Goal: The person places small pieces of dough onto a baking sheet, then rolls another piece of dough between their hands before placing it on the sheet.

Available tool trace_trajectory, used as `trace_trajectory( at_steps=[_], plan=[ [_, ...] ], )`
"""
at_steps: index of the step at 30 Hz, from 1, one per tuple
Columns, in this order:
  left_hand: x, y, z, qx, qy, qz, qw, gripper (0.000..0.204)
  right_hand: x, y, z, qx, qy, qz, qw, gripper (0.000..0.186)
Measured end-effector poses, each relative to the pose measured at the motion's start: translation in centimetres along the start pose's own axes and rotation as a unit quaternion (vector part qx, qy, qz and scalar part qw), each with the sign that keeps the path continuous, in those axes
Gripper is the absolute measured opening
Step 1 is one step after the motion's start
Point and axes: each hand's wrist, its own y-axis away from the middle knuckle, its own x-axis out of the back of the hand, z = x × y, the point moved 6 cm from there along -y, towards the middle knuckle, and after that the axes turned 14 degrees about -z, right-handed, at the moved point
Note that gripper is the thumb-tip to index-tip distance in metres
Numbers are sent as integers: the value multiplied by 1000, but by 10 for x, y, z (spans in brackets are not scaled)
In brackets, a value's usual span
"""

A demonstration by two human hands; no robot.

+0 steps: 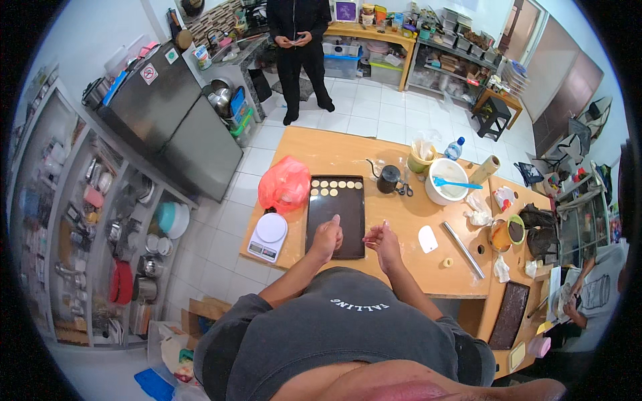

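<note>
Lying at the far end of the tray [336,212], whose long axis runs away from the person, the discs [324,192] sit beyond the nearer left hand [326,239], curled, and right hand [383,247], loosely bent, any grip unclear.

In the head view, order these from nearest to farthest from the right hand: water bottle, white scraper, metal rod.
1. White scraper: on the table, right of the right hand.
2. Metal rod: farther right, past the scraper.
3. Water bottle: near the table's far edge, behind the white tub.
</note>
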Motion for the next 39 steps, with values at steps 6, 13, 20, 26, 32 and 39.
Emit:
trace_trajectory(
  at_steps=[6, 13, 20, 26, 32, 39],
  plan=[
    [-46, 11, 61, -151, -409, -57, 898, 44, -11, -16, 42, -107, -191, -52, 974, 50],
    [-75, 21, 61, -272, -582, -110, 759, 78, -28, -11, 38, -128, -331, -121, 927, 53],
    [-4, 0, 21, -33, -258, -9, 966, 65, -15, -12, 27, -106, -263, -49, 958, 56],
    [8, -9, -39, 147, -55, -39, 987, 68, 0, -9, 0, 7, 45, 42, 998, 53],
    [-21, -12, -38, 169, 46, -113, 978, 68, -41, 16, -51, 200, 320, -36, 925, 50],
    [-28, -19, -41, 157, 188, -114, 963, 50, -35, 22, -70, 293, 314, -53, 902, 44]
  ],
)
